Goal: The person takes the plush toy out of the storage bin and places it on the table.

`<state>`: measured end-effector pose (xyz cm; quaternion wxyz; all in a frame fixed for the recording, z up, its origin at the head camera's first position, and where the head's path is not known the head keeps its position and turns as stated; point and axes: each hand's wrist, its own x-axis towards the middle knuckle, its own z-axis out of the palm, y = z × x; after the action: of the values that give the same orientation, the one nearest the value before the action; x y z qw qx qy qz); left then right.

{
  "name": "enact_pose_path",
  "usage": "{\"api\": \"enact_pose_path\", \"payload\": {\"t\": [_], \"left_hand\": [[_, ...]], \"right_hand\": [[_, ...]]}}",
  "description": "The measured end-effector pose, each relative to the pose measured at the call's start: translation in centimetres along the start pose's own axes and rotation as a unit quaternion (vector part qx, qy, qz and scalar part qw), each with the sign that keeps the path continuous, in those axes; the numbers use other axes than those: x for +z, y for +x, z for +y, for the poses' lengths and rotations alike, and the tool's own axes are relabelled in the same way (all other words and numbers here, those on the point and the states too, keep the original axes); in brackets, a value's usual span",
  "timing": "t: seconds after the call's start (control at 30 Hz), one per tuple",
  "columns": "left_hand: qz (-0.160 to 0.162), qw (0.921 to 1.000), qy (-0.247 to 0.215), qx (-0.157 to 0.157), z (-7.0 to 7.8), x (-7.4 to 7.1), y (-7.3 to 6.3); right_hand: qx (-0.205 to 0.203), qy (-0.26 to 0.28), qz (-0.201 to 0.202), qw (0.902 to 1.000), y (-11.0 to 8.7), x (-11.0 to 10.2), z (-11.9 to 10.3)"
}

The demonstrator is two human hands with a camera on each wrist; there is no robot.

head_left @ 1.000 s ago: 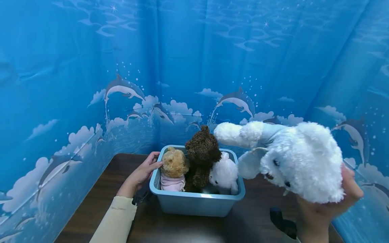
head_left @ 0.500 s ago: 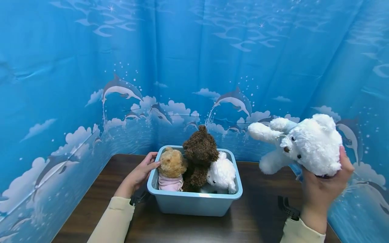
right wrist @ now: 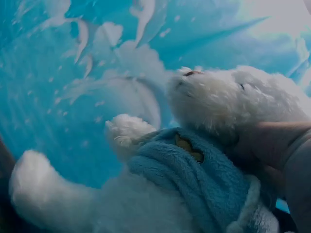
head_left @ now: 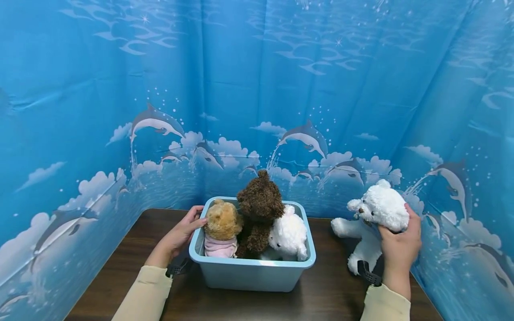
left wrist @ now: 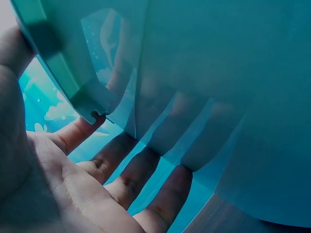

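My right hand [head_left: 401, 247] grips a white teddy bear [head_left: 383, 207] by the back of its head and neck, at the right of the table. Its legs reach down at the tabletop and its face points left. A blue sweater [right wrist: 194, 170] with a small brown patch shows on it in the right wrist view. My left hand [head_left: 180, 234] holds the left rim of a light blue plastic bin [head_left: 253, 274], thumb over the edge and fingertips against the outer wall. Inside sit a tan teddy bear [head_left: 222, 220] in pink, a dark brown plush [head_left: 261, 196] and a white plush [head_left: 291, 232].
The bin stands mid-table on a dark wooden table [head_left: 329, 290]. A blue curtain [head_left: 233, 98] printed with dolphins hangs close behind the table and along both sides. Black camera straps [head_left: 369, 274] sit on both wrists.
My right hand has carried the white teddy bear away from the camera and down to the tabletop, turning it from lying sideways to more upright. The left hand stays on the bin rim.
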<state>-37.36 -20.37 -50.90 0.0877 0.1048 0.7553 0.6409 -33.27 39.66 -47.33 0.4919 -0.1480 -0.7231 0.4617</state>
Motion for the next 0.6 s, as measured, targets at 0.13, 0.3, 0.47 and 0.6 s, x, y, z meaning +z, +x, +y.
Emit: {"api": "enact_pose_path", "payload": {"t": [0.13, 0.3, 0.47, 0.6], "left_hand": [[-0.004, 1.0000, -0.004, 0.004, -0.1, -0.1, 0.2], [-0.010, 0.9998, -0.014, 0.013, 0.0, -0.1, 0.4], [-0.009, 0.9998, -0.010, 0.013, -0.2, -0.1, 0.4], [-0.007, 0.9998, -0.014, 0.013, -0.3, 0.0, 0.4]], "right_hand": [[0.039, -0.009, -0.026, 0.9989, -0.3, 0.5, 1.2], [0.064, -0.007, -0.026, 0.9976, -0.4, 1.1, 2.5], [0.104, -0.002, -0.032, 0.9941, -0.8, 1.3, 4.5], [0.137, 0.019, -0.026, 0.9901, -1.1, 1.1, 6.3]]}}
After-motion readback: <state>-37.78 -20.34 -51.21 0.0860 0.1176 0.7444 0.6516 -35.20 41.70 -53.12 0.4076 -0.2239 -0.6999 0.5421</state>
